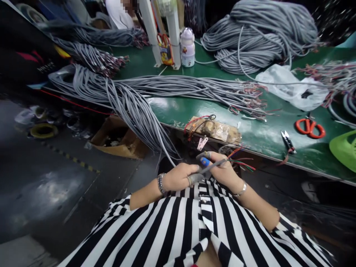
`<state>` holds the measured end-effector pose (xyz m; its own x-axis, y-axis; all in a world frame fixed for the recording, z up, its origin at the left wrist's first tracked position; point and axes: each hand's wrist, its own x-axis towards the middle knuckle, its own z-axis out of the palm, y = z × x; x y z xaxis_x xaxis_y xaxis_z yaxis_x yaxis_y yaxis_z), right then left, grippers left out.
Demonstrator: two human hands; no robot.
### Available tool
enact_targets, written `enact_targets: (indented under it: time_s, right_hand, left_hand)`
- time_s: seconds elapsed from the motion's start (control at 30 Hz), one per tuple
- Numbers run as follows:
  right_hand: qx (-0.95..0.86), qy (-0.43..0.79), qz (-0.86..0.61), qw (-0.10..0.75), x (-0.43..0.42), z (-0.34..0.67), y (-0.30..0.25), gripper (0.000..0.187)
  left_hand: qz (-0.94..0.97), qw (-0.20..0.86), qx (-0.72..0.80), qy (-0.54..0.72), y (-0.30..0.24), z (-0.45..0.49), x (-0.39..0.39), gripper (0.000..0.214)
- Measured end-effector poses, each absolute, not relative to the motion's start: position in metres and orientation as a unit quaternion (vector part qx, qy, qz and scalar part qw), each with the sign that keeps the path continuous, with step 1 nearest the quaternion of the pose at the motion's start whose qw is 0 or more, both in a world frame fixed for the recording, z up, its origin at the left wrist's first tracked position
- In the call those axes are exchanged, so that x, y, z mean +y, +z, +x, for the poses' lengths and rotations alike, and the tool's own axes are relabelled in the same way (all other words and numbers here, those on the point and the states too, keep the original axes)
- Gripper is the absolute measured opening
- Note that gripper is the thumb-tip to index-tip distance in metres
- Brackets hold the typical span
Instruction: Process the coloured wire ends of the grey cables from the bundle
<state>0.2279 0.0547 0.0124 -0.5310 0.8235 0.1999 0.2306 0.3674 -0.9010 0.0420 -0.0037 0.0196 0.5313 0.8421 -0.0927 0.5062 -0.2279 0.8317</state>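
Between my two hands runs a grey cable (213, 166), held just in front of my striped shirt. My left hand (182, 177), with a wristwatch, is closed around it. The fingers of my right hand (222, 171) pinch the same cable near its end; blue and grey coverings sit on some fingertips. Past the right hand, several thin coloured wires (241, 163) fan out from the cable end, red and green among them. A bundle of grey cables (139, 111) hangs over the bench edge just beyond my left hand.
On the green bench (178, 111) lie orange-handled scissors (310, 128), small snips (288, 141), a plastic bag (292, 87) and a big cable coil (258, 35). A taped block (215, 129) sits at the edge. A cardboard box (119, 139) stands on the floor; a person (119, 13) is behind the bench.
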Motion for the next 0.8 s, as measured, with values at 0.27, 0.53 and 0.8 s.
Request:
enact_targets:
  time_s: [0.27, 0.53, 0.8]
  right_hand:
    - [-0.707, 0.553, -0.348, 0.272, 0.059, 0.228, -0.015, 0.023]
    - [-0.589, 0.667, -0.337, 0.307, 0.058, 0.209, -0.012, 0.050]
    - [-0.631, 0.593, -0.386, 0.319, 0.055, 0.201, -0.019, 0.034]
  left_hand:
    - [0.571, 0.455, 0.597, 0.332, -0.010, 0.012, -0.034, 0.035]
    - [0.584, 0.433, 0.610, 0.316, -0.019, -0.003, -0.047, 0.030]
    - [0.520, 0.543, 0.581, 0.312, -0.022, 0.008, -0.031, 0.020]
